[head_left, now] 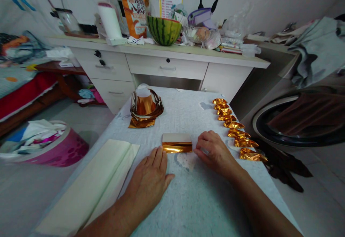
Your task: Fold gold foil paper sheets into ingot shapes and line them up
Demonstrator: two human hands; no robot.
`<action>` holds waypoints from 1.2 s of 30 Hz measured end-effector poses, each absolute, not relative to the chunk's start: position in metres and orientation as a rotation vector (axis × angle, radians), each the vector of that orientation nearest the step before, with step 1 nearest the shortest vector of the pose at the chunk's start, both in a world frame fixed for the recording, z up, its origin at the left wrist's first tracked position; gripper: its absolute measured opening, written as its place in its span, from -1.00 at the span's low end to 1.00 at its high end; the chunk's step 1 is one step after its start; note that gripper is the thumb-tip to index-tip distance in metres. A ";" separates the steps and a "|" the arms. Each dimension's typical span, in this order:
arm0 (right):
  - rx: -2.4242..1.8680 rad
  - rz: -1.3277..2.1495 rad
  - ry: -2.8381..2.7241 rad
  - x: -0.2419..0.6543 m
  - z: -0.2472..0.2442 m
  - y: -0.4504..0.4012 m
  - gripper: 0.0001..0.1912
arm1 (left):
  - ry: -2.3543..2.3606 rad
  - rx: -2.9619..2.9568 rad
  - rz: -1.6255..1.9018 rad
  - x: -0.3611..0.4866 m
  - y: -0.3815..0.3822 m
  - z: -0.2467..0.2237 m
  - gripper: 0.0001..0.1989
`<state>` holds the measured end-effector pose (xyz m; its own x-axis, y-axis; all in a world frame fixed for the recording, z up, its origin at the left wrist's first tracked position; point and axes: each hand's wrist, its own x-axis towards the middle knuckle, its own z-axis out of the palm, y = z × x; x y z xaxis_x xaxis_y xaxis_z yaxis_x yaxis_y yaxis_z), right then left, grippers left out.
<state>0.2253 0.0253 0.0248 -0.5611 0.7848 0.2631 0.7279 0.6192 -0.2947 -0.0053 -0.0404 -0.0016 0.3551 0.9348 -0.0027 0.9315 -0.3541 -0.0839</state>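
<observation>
A partly folded sheet of gold foil paper (177, 147) lies in front of me on the cloth-covered table (185, 111), its far strip showing white. My left hand (151, 172) rests flat and open, fingertips at the sheet's left end. Curled at the right end is my right hand (212, 152), thumb and fingers drawn together; whether they pinch the sheet's edge is hidden. A row of several folded gold foil pieces (237, 133) runs along the table's right side. Farther back on the left, loose gold foil sheets (145, 120) curl around a pale-topped object.
A long folded cream paper (91, 183) lies along the table's left side. Behind the table, a white desk (167, 62) bears a cut watermelon (164, 30), an orange snack bag (134, 10) and clutter. A pink basket (67, 147) stands left, a front-loading washing machine (250, 111) right.
</observation>
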 end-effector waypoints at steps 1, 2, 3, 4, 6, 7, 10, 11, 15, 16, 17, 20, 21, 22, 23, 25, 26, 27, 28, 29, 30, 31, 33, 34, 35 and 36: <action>-1.161 0.223 -2.474 0.222 0.023 0.025 -0.89 | -1.754 -2.530 0.076 -0.005 -0.041 -0.001 -0.42; -1.125 0.237 -2.480 0.219 0.020 0.025 -0.82 | -1.763 -2.533 0.073 -0.005 -0.041 0.001 -0.43; -1.101 0.247 -2.494 0.215 0.018 0.024 -0.75 | -1.768 -2.540 0.063 -0.006 -0.040 0.003 -0.44; -1.088 0.249 -2.509 0.212 0.015 0.024 -0.70 | -1.772 -2.551 0.050 -0.006 -0.040 0.005 -0.45; -1.094 0.227 -2.538 0.207 0.009 0.023 -0.67 | -1.780 -2.578 0.020 -0.007 -0.039 0.010 -0.49; -1.112 0.208 -2.542 0.206 0.006 0.023 -0.66 | -1.782 -2.596 0.010 -0.008 -0.038 0.012 -0.51; -1.186 0.147 -2.509 0.203 0.000 0.024 -0.67 | -1.782 -2.604 -0.016 -0.007 -0.035 0.019 -0.54; -1.204 0.135 -2.495 0.202 -0.002 0.025 -0.68 | -1.770 -2.603 -0.027 -0.005 -0.034 0.022 -0.53; -1.202 0.157 -2.484 0.201 -0.007 0.027 -0.74 | -1.736 -2.649 -0.034 0.007 -0.025 0.030 -0.65; -1.196 0.170 -2.484 0.201 -0.008 0.028 -0.75 | -1.732 -2.667 -0.042 0.011 -0.022 0.031 -0.72; -1.191 0.181 -2.479 0.201 -0.008 0.028 -0.76 | -1.737 -2.675 -0.044 0.013 -0.018 0.030 -0.75; -1.180 0.211 -2.462 0.201 -0.010 0.030 -0.78 | -1.749 -2.624 -0.107 0.017 -0.007 0.022 -0.78; -1.178 0.221 -2.460 0.201 -0.010 0.031 -0.78 | -1.750 -2.607 -0.122 0.017 -0.004 0.018 -0.77; -1.177 0.231 -2.458 0.201 -0.010 0.031 -0.78 | -1.750 -2.595 -0.132 0.017 -0.002 0.015 -0.78; -1.177 0.242 -2.460 0.201 -0.009 0.031 -0.77 | -1.747 -2.590 -0.143 0.016 0.000 0.013 -0.79; -1.182 0.260 -2.460 0.201 -0.008 0.031 -0.74 | -1.735 -2.591 -0.150 0.015 0.002 0.010 -0.80; -1.183 0.269 -2.461 0.201 -0.007 0.031 -0.71 | -1.727 -2.593 -0.153 0.015 0.002 0.010 -0.80; -1.184 0.275 -2.458 0.201 -0.007 0.031 -0.67 | -1.717 -2.595 -0.157 0.014 0.003 0.010 -0.80; -1.187 0.279 -2.452 0.201 -0.007 0.031 -0.64 | -1.709 -2.598 -0.162 0.013 0.003 0.010 -0.80; -1.189 0.280 -2.444 0.201 -0.008 0.031 -0.62 | -1.701 -2.602 -0.172 0.013 0.003 0.011 -0.81; -1.190 0.277 -2.433 0.201 -0.008 0.032 -0.62 | -1.697 -2.604 -0.188 0.012 0.003 0.011 -0.81; -1.191 0.275 -2.423 0.201 -0.009 0.032 -0.62 | -1.692 -2.606 -0.206 0.012 0.003 0.011 -0.82; -1.190 0.266 -2.404 0.202 -0.010 0.034 -0.66 | -1.685 -2.608 -0.237 0.010 0.003 0.010 -0.82; -1.188 0.262 -2.398 0.202 -0.010 0.034 -0.70 | -1.679 -2.609 -0.254 0.009 0.003 0.010 -0.83; -1.190 0.257 -2.392 0.203 -0.010 0.035 -0.73 | -1.671 -2.611 -0.272 0.008 0.003 0.008 -0.83; -1.191 0.252 -2.388 0.203 -0.010 0.035 -0.77 | -1.659 -2.614 -0.289 0.008 0.003 0.007 -0.83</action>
<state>0.2034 0.0352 -0.0101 -0.5212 0.7921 0.3177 0.7085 0.6091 -0.3564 0.0078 0.0032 0.0071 0.4135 0.8939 0.1729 0.8998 -0.4302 0.0726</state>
